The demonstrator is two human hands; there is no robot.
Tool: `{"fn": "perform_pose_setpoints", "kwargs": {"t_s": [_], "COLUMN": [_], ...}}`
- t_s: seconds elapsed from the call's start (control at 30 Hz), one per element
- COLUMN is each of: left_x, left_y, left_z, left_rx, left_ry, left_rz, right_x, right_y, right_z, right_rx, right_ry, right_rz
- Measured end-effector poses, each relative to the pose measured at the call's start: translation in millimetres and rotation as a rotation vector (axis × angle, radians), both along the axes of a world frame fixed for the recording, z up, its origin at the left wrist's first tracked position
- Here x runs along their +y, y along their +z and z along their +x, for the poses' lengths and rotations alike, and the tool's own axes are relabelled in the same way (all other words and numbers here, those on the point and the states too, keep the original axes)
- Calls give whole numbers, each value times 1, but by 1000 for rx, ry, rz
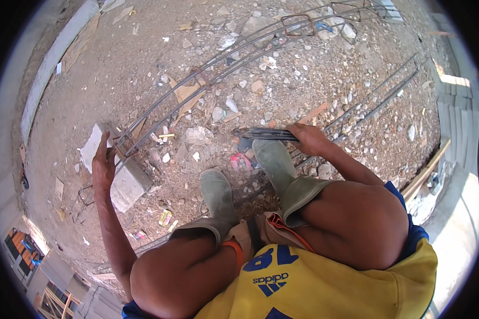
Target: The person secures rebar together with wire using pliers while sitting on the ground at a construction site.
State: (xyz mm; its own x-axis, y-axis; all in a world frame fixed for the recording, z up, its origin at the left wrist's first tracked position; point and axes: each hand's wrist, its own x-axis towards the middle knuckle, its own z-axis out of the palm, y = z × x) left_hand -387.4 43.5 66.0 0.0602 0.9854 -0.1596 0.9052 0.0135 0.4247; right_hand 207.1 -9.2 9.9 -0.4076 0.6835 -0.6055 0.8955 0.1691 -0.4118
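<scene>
My left hand [104, 166] is at the near end of a long rebar cage [182, 83], its fingers and thumb closed around the bar ends beside a square stirrup. Below that end, a grey concrete block [129, 183] props the bars off the ground. In front of my right boot, my right hand [310, 139] grips one end of a bundle of dark wires [266, 134]. The bundle points left, level with the ground. The cage's bars run away to the far right, with more stirrups around them.
I squat in green rubber boots [218, 194] on stony, littered ground. More rebar [375, 103] lies to the right and passes beneath me. A cardboard scrap [186, 95] lies under the cage. Concrete edging [56, 64] curves along the left; a wooden plank [427, 170] and grey blocks stand right.
</scene>
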Motion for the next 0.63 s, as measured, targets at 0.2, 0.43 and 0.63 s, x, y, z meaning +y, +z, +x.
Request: {"fn": "perform_pose_setpoints", "kwargs": {"t_s": [0.2,0.43,0.63], "left_x": [-26,-16,-2], "left_y": [-10,-26,-92], "left_z": [-36,-48,-164], "left_rx": [-55,89,-397], "left_ry": [-59,-15,116], "left_rz": [-93,-118,-97], "right_x": [-13,-97,-176], "right_y": [-30,-1,-25], "right_z": [5,58,110], "right_rx": [34,206,66], "right_ry": [-76,-941,-1202], "right_rz": [347,407,276]}}
